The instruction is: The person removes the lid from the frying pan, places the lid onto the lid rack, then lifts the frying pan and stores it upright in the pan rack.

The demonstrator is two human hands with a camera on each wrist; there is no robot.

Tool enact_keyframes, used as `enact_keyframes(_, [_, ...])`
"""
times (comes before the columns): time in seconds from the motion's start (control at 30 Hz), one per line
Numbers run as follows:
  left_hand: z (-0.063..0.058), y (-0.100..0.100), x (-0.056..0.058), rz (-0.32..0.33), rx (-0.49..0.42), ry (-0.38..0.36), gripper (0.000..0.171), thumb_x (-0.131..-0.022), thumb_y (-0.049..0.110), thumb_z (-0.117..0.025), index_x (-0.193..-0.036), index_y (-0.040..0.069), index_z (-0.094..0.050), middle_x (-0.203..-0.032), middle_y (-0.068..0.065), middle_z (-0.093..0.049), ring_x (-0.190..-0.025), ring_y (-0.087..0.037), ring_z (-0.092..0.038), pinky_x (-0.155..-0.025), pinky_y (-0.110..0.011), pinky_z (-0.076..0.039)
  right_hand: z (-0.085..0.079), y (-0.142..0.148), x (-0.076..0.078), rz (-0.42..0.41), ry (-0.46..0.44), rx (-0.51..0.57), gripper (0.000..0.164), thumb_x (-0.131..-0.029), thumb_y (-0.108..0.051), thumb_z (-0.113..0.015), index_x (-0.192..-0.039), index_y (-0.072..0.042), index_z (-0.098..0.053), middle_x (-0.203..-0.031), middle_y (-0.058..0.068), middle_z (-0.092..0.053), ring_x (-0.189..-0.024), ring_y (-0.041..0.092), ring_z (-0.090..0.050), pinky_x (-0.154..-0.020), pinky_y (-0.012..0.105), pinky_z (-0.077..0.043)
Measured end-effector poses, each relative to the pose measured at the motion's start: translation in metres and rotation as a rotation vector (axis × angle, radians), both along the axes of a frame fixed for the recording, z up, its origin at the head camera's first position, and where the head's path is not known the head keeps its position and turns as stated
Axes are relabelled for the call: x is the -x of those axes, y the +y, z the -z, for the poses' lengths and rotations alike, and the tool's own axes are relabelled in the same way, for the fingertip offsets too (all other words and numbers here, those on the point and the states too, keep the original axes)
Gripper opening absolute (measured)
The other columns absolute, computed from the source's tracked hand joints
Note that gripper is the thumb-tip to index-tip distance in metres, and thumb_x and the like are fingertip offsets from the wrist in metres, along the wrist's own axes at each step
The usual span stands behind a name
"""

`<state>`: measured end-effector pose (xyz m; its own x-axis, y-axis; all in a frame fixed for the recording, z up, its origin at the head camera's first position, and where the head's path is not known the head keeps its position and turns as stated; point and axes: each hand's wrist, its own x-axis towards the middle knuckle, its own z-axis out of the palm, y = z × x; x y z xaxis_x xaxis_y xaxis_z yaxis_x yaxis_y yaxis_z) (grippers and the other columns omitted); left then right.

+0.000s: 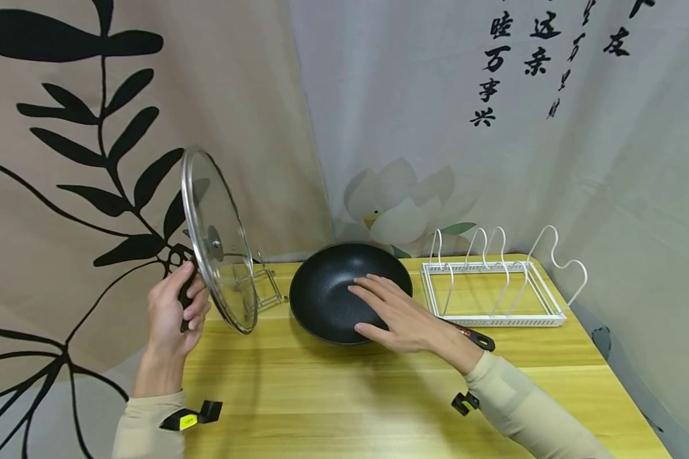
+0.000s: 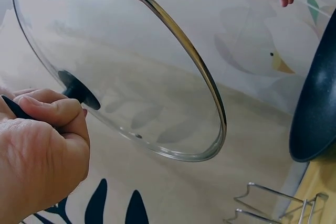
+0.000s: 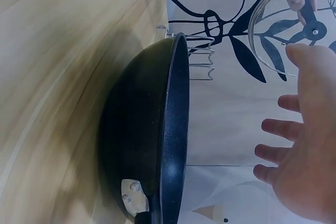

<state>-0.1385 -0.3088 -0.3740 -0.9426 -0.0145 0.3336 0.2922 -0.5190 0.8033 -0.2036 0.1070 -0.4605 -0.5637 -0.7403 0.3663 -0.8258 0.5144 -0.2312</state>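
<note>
My left hand [image 1: 175, 312] grips the black handle of a round glass lid [image 1: 221, 242] with a steel rim, held up on edge to the left of the pan. In the left wrist view the fingers curl round that handle, and the lid [image 2: 152, 93] tilts away from the hand. A black wok-shaped frying pan [image 1: 327, 299] sits on the table, its handle [image 1: 482, 340] pointing to the right and partly hidden by my right wrist. Over the pan is my right hand [image 1: 399, 319], fingers spread and holding nothing; the right wrist view shows it apart from the rim.
A white wire rack [image 1: 494, 320] with upright dividers stands on the wooden table [image 1: 321, 408] to the right of the pan. Behind the lid is a small metal wire rack [image 1: 272, 290]. Printed curtains [image 1: 402, 95] hang along the table's back edge.
</note>
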Motion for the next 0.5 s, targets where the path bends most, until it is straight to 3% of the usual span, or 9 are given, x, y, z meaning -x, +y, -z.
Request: enact_keyframes(0.5, [0.007, -0.011, 0.0, -0.083, -0.05, -0.022, 0.032, -0.123, 0.018, -0.044, -0.098, 0.006, -0.06, -0.071, 0.005, -0.052, -0.052, -0.014, -0.012, -0.039, -0.026, -0.004, -0.011, -0.019, 0.017, 0.03, -0.017, 0.051, 0.073, -0.112, -0.047, -0.066, -0.172, -0.01, -0.045, -0.177, 0.017, -0.046, -0.169, 0.041, -0.041, -0.14, 0.063, -0.034])
